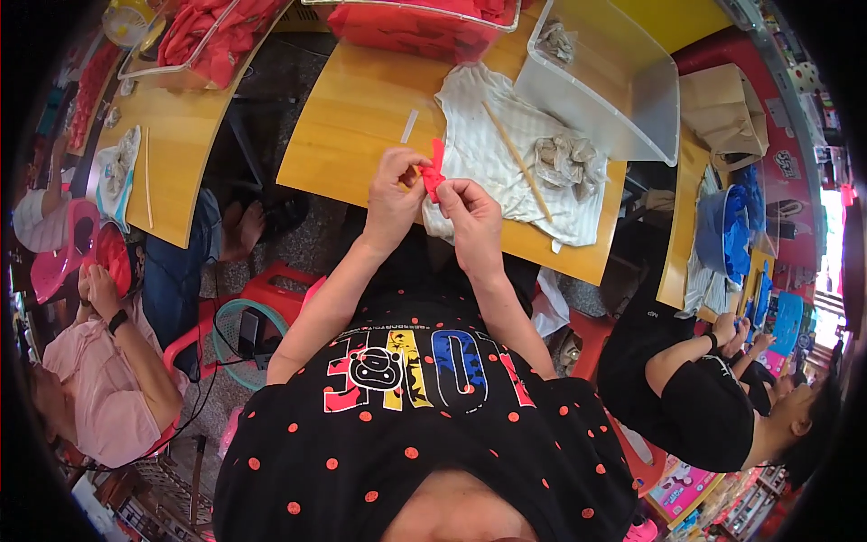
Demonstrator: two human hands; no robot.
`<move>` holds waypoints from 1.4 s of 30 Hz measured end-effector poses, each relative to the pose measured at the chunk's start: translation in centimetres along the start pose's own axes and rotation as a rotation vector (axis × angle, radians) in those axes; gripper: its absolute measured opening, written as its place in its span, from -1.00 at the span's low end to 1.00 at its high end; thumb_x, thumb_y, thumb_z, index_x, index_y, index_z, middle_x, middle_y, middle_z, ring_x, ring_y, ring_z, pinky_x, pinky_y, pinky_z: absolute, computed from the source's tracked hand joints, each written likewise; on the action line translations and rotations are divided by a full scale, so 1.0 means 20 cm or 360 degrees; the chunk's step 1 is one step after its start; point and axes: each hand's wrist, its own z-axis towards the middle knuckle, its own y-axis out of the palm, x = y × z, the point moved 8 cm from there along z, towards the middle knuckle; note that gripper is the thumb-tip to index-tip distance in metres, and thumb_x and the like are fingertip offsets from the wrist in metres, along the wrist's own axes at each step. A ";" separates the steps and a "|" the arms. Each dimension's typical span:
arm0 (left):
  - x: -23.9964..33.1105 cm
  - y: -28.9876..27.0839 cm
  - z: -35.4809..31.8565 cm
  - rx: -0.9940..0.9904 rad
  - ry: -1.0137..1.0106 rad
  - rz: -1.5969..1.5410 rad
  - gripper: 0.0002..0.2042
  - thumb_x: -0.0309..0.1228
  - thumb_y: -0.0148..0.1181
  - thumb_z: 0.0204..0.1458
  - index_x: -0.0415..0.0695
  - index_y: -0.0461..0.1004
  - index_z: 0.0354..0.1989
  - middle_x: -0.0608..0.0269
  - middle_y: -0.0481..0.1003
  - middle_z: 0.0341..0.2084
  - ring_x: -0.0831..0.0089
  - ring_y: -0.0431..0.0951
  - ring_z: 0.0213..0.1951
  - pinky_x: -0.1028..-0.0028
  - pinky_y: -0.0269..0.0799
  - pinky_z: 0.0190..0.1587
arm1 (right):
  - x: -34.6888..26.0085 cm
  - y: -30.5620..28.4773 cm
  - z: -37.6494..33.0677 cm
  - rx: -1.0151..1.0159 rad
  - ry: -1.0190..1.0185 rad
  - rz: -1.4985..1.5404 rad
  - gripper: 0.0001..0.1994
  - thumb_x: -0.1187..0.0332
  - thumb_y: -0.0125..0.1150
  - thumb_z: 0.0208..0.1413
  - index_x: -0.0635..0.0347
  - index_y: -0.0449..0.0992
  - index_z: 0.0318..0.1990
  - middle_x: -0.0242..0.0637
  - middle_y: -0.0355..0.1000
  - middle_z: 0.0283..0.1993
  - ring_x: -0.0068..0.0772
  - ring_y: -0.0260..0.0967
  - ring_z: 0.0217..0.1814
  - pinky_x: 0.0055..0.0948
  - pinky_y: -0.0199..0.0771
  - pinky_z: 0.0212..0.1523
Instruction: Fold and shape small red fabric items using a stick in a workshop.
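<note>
My left hand (395,191) and my right hand (471,217) meet over the near edge of a wooden table (352,117), both pinching a small piece of red material (434,173). The red piece sticks up between my thumbs and fingertips. Just beyond my hands lies a white striped cloth (506,154) with a thin wooden stick (517,161) across it and a clump of grey stuffing (566,161) on its right side. A small white strip (409,126) rests on the bare wood to the left.
A clear plastic bin (623,90) stands tilted at the back right; bins of red fabric (424,23) sit at the back. A person in pink (99,379) sits on my left, a person in black (695,379) on my right. Red stools (271,294) stand below.
</note>
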 end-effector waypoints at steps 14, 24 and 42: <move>-0.02 0.01 0.02 0.0030 0.0032 -0.0614 -0.82 -0.66 0.15 -0.03 -0.20 0.46 -0.23 0.29 0.44 -0.24 0.58 0.45 -0.30 0.60 0.39 -0.23 | 0.02 0.14 -0.04 -0.0103 0.0098 0.0271 -0.88 0.44 0.15 0.15 0.33 0.50 -0.26 -0.43 0.40 -0.41 -0.71 0.21 -0.47 -0.72 0.20 -0.42; -0.12 0.04 -0.04 0.0133 -0.0486 -0.1334 -0.87 -0.62 0.15 0.02 -0.29 0.50 -0.25 0.25 0.52 -0.42 0.55 0.48 -0.43 0.59 0.41 -0.33 | -0.26 0.10 -0.03 0.0088 -0.0674 -0.0963 -0.85 0.55 0.23 0.02 0.28 0.51 -0.21 -0.33 0.43 -0.26 -0.64 0.29 -0.41 -0.66 0.31 -0.33; -0.21 0.09 -0.12 -0.0273 -0.0860 -0.1725 -0.80 -0.44 0.12 0.09 -0.17 0.43 -0.11 0.27 0.52 -0.31 0.57 0.55 -0.33 0.62 0.51 -0.34 | -0.20 0.15 -0.07 -0.0149 -0.0994 -0.1175 -0.83 0.53 0.25 -0.11 0.20 0.48 -0.30 -0.23 0.39 -0.27 -0.16 0.37 -0.21 -0.31 0.36 -0.21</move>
